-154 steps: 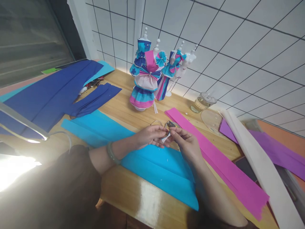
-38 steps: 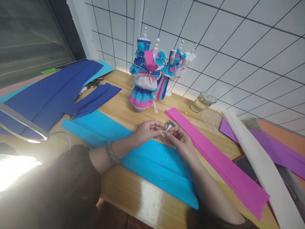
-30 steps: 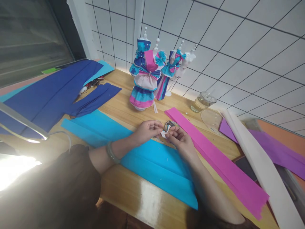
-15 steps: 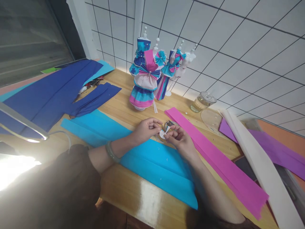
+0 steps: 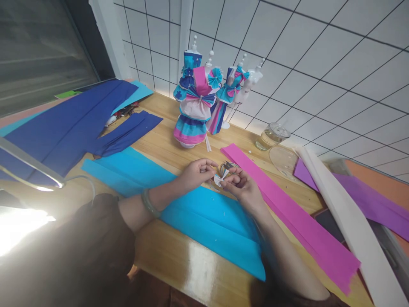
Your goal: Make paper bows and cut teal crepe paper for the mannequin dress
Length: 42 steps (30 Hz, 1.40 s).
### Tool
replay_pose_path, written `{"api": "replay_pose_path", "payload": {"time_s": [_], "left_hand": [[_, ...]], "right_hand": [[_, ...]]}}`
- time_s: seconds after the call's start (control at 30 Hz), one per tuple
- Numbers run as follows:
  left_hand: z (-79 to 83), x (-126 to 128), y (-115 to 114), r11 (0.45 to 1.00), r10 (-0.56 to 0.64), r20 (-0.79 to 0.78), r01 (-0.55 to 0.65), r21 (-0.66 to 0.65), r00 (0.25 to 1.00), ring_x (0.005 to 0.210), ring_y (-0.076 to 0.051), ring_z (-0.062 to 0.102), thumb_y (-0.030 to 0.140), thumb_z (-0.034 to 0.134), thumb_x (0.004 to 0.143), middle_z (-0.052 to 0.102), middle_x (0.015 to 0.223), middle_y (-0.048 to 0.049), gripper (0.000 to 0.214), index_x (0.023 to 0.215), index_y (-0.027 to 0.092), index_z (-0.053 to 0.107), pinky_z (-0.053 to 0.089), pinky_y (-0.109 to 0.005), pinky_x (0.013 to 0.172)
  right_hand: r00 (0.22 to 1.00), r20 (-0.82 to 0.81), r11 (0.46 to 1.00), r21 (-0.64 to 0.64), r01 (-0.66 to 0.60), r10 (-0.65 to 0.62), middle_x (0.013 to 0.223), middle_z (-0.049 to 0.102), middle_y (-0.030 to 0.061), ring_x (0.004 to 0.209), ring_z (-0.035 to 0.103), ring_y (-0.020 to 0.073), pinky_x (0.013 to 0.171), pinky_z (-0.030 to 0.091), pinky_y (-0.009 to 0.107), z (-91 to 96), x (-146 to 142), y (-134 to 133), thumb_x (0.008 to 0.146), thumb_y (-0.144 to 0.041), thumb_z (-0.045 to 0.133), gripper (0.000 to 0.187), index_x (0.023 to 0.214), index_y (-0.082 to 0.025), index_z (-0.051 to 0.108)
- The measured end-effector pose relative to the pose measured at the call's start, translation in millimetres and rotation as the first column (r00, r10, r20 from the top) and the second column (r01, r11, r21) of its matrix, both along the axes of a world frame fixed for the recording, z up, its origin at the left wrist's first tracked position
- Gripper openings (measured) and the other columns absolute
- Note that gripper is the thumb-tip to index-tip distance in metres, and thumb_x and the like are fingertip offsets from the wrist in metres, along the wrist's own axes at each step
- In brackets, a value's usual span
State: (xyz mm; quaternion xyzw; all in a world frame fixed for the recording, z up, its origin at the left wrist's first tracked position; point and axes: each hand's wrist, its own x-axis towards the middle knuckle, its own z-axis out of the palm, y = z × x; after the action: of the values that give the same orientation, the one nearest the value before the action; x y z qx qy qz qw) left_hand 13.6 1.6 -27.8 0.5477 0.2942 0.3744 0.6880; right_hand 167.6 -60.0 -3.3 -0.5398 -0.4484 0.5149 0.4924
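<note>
Between my hands is a small pleated paper bow (image 5: 219, 179), white with thin blue edges. My right hand (image 5: 244, 187) pinches it from the right side. My left hand (image 5: 198, 174) has its thumb and fingers pressed together at the bow's left edge; whether it grips the bow or something thin is too small to tell. A small pile of dark and silvery items (image 5: 229, 166) lies just behind the bow, partly hidden by my right fingers. Under my forearms stretches a bright blue sheet of crepe paper (image 5: 204, 221).
Mini mannequins in paper dresses (image 5: 193, 111) stand by the tiled wall. A lidded cup (image 5: 272, 136) sits right of them. Pink crepe paper (image 5: 287, 209), a white strip (image 5: 354, 226) and purple paper (image 5: 367, 196) lie right; dark blue paper (image 5: 73, 123) lies left, near a bright lamp (image 5: 22, 226).
The bow has turned slightly between my fingers, showing more of its pleated side. Both hands stay in nearly the same place.
</note>
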Motion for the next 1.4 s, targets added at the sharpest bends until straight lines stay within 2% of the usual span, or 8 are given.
{"api": "replay_pose_path", "payload": {"time_s": [0.13,0.27,0.4,0.57,0.97,1.4], "left_hand": [[5.5,-1,0,0.996,-0.035,0.000,0.035,-0.085,0.999,0.060,-0.009,0.056,0.029,0.053,0.077,0.059,0.073,-0.0026,0.026,0.096,0.012,0.056,0.045,-0.023,0.060],[1.8,0,-1,0.994,-0.104,0.020,0.104,-0.026,0.994,0.067,-0.010,0.056,0.031,0.061,0.071,0.058,0.078,-0.0033,0.029,0.094,0.012,0.056,0.045,-0.022,0.061],[-5.1,1,-2,0.987,-0.157,0.058,0.156,0.030,0.986,0.069,-0.010,0.055,0.029,0.065,0.068,0.055,0.073,-0.0012,0.033,0.095,0.013,0.054,0.045,-0.022,0.062],[-6.6,0,0,0.989,-0.139,0.089,0.134,0.055,0.986,0.070,-0.011,0.056,0.029,0.066,0.067,0.056,0.072,-0.0013,0.036,0.097,0.012,0.053,0.045,-0.024,0.065],[-5.5,0,1,0.992,-0.104,0.057,0.100,0.075,0.993,0.070,-0.010,0.056,0.028,0.067,0.065,0.058,0.072,-0.0015,0.029,0.088,0.011,0.059,0.044,-0.023,0.066],[-5.9,0,2,0.992,-0.111,0.073,0.106,0.069,0.991,0.073,-0.010,0.056,0.026,0.067,0.066,0.059,0.076,-0.0022,0.025,0.085,0.011,0.060,0.045,-0.022,0.066]], "right_hand": [[1.000,-0.015,1.000,-0.007,-0.002,0.002,0.061,0.063,-0.0031,0.059,0.060,0.0146,0.063,0.046,0.029,-0.2,-1,0,0.055,-0.030,0.077,0.046,0.089,-0.023,0.048],[0.999,-0.040,1.000,-0.011,-0.012,0.011,0.061,0.063,-0.0034,0.057,0.060,0.0132,0.061,0.046,0.027,-0.3,-3,-1,0.055,-0.030,0.077,0.046,0.090,-0.022,0.047],[0.998,-0.052,1.000,-0.011,-0.029,0.028,0.062,0.064,-0.0033,0.059,0.061,0.0144,0.063,0.047,0.029,-1.1,-3,-1,0.056,-0.030,0.076,0.048,0.093,-0.022,0.046],[0.999,-0.029,0.999,-0.015,-0.046,0.046,0.061,0.064,-0.0030,0.060,0.061,0.0156,0.063,0.046,0.030,-1.0,0,-1,0.055,-0.032,0.077,0.050,0.095,-0.022,0.047],[0.998,-0.014,0.997,-0.025,-0.069,0.069,0.062,0.061,-0.0031,0.060,0.059,0.0144,0.059,0.044,0.027,4.3,1,-2,0.058,-0.028,0.075,0.047,0.097,-0.022,0.049],[0.999,0.010,0.999,-0.006,-0.037,0.038,0.059,0.060,-0.0043,0.057,0.057,0.0128,0.058,0.043,0.026,5.0,1,-2,0.058,-0.028,0.075,0.047,0.096,-0.021,0.049]]}}
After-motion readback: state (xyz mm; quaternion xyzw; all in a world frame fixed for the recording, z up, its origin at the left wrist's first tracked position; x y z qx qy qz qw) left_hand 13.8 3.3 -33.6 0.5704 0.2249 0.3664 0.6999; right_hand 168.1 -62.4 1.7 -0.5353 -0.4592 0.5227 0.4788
